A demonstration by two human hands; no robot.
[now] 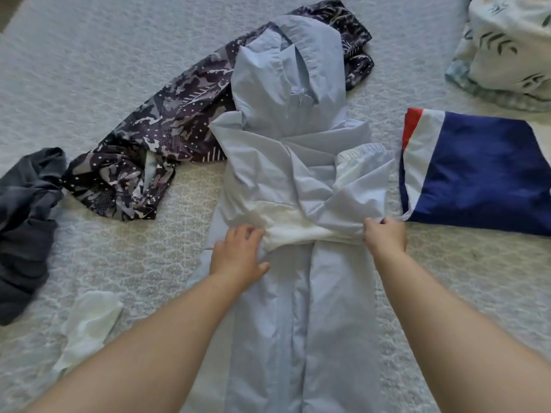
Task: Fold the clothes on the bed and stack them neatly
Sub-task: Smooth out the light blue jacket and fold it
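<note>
Folding the pale blue shirt (286, 138) on the bed (89, 70).
Left hand (238, 254) flat, pressing; right hand (384, 234) pinching cloth — pull taut, keep edges aligned.

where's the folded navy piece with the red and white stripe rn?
In the head view, the folded navy cloth with red and white stripe lies flat on the bed's right side, just right of the light blue shirt and beyond the right hand.
</note>
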